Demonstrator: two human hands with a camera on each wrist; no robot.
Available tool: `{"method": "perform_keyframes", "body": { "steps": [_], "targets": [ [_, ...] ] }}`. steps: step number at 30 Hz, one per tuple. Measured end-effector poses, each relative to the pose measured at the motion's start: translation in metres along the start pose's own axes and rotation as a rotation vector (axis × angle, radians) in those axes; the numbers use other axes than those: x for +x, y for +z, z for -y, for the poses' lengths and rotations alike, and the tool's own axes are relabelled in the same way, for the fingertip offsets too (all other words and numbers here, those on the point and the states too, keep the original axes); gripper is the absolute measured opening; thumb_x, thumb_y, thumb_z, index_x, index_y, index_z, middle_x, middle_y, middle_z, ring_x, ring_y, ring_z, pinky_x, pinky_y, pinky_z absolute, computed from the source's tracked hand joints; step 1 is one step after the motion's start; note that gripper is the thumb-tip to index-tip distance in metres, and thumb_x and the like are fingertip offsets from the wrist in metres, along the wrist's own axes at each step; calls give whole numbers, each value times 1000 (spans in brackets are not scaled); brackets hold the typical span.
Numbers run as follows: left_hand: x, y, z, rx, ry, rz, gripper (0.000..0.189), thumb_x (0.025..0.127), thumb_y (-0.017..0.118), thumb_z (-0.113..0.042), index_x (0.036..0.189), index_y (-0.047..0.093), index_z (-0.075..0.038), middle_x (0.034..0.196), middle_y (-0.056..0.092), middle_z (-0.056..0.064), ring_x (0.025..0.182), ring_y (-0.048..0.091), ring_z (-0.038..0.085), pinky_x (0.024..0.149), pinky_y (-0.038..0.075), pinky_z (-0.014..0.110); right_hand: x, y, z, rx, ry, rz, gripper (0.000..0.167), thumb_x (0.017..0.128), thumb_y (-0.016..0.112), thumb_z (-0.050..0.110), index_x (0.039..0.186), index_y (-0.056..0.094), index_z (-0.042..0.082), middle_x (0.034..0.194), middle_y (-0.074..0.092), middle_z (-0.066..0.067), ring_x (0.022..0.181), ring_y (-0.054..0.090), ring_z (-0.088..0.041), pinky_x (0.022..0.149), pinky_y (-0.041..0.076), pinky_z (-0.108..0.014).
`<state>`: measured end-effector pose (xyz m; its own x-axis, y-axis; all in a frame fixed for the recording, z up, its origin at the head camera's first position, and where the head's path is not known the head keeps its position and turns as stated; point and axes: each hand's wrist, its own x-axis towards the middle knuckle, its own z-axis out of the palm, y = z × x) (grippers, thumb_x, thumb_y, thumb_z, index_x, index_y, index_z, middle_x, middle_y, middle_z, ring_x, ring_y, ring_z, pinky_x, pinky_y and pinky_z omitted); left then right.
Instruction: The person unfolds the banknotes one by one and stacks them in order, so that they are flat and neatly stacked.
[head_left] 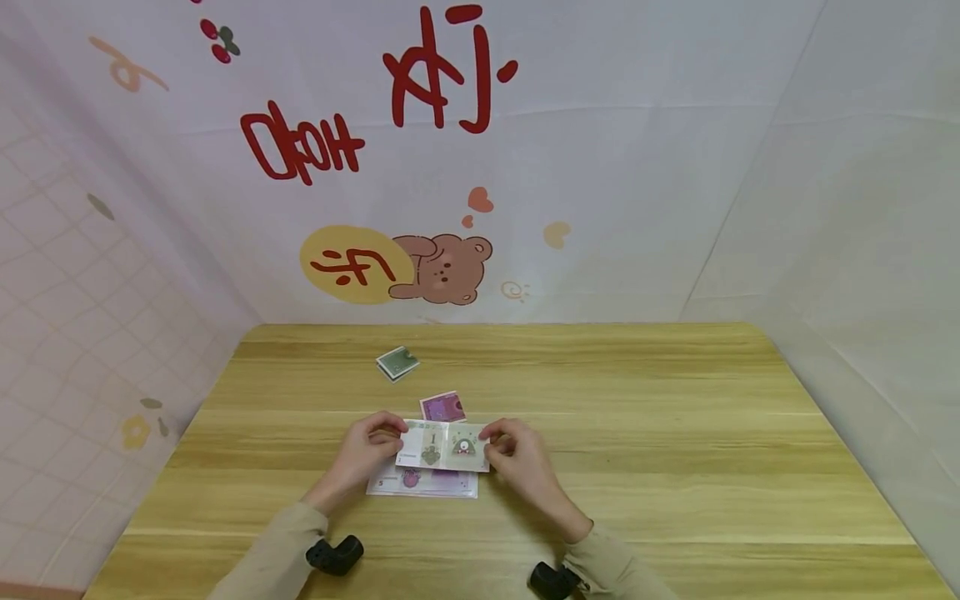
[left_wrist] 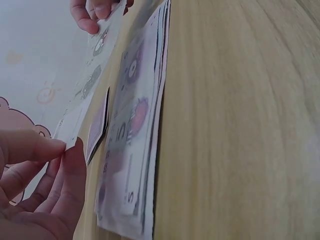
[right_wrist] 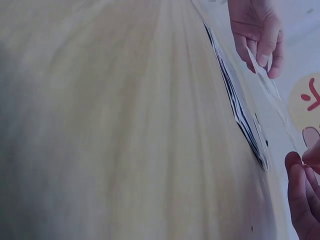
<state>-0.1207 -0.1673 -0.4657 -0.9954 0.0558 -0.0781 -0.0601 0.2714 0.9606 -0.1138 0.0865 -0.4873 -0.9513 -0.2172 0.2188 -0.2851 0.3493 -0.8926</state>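
A pale green paper banknote [head_left: 442,450] marked 1, with a cartoon face and a crease down its middle, is held above the table. My left hand [head_left: 367,446] pinches its left end between thumb and fingers, and my right hand [head_left: 519,457] pinches the right end. Under it lies a stack of purple banknotes [head_left: 390,486], the top one marked 5; the held note hides its far part. In the left wrist view the stack [left_wrist: 131,130] shows several layered edges, and the note [left_wrist: 90,80] hangs apart from it, tilted.
Just beyond the held note lies a small folded purple note [head_left: 444,406]. Farther back is a small folded green note [head_left: 397,363]. The wooden table [head_left: 637,417] ends at a printed white cloth backdrop [head_left: 615,208]. Black cameras [head_left: 335,556] sit on both wrists.
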Motion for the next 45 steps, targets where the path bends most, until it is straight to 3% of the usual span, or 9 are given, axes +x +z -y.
{"method": "perform_keyframes", "body": {
  "steps": [18,31,39,45],
  "targets": [
    [-7,-31,7,73,46,115,18,82,61,16,99,59,11,97,60,21,83,61,26,64,51,25,10,16,8,-73,-15,127,16,79,66,-7,92,66,1,81,60,-4,68,57,-9,60,49,-23],
    [-11,-36,12,223,66,112,19,79,67,13,94,65,3,90,63,9,81,58,20,71,49,25,10,22,12,-163,-83,172,15,76,67,-10,88,65,0,78,57,-3,67,52,-7,60,46,-21],
    [-10,-37,19,266,147,180,17,78,66,13,93,64,5,89,63,11,79,59,20,69,50,25,9,23,10,-207,-82,190,17,75,67,-10,87,65,2,77,56,-2,66,52,-7,60,45,-21],
    [-12,-36,20,276,231,178,15,77,64,12,90,64,6,85,63,10,74,58,14,66,49,24,8,24,8,-239,-103,186,17,74,67,-10,86,65,2,76,56,-2,65,52,-7,59,45,-21]
  ]
}}
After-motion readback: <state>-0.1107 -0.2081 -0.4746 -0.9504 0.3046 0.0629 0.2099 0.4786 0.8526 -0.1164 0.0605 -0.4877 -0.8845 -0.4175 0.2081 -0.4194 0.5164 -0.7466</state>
